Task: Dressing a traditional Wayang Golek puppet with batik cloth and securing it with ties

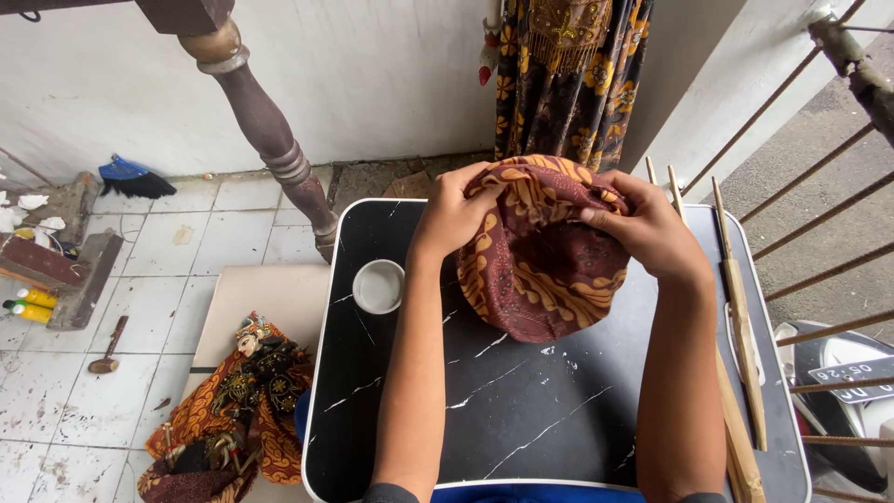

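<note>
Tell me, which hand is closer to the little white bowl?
Left. The left hand grips the batik cloth just right of the white bowl; the right hand is farther, across the cloth.

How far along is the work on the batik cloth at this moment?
Done: nothing finished shows. In hand: the left hand and right hand each pinch the top edge of the bunched brown batik cloth over the black marble-look table. Left: the wooden rods on the table's right side and the puppet on the floor lie untouched.

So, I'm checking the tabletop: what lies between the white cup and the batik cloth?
Only the left forearm crosses between the cup and cloth, over the table, in the head view.
</note>
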